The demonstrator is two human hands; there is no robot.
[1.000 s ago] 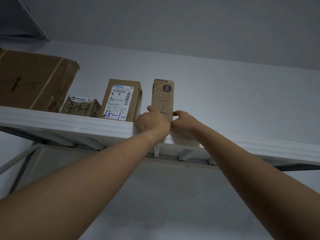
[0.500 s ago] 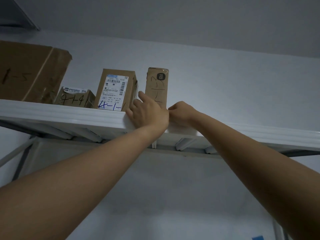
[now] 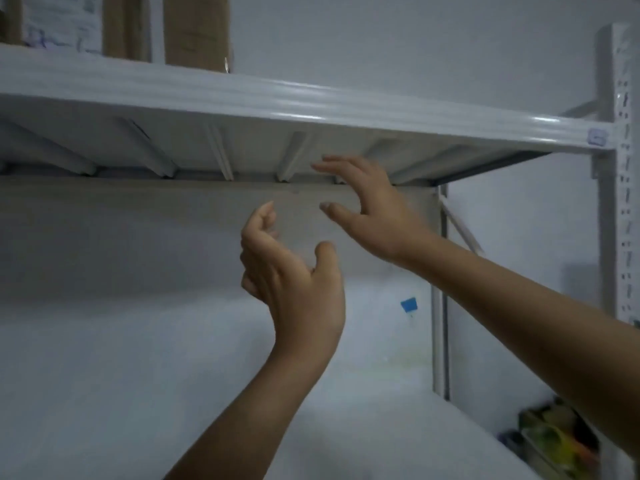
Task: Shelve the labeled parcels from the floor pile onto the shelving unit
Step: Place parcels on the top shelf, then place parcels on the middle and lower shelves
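Observation:
A narrow brown parcel (image 3: 196, 32) stands upright on the white top shelf (image 3: 311, 105), cut off by the top edge of the view. Left of it stands a wider parcel (image 3: 126, 27) with a white label (image 3: 64, 24). Both my hands are below the shelf and hold nothing. My left hand (image 3: 294, 282) is raised with loosely curled fingers. My right hand (image 3: 370, 209) is higher and to the right, fingers spread and relaxed, in front of the shelf's underside.
A perforated white upright post (image 3: 620, 168) carries the shelf at the right. Ribs run under the shelf. A small blue tag (image 3: 408, 304) sits on the back panel. A colourful blurred object (image 3: 554, 441) lies at the lower right.
Both hands let go of the narrow parcel and dropped below the shelf edge. The view tilted down and to the right, so the parcels now sit at the top left.

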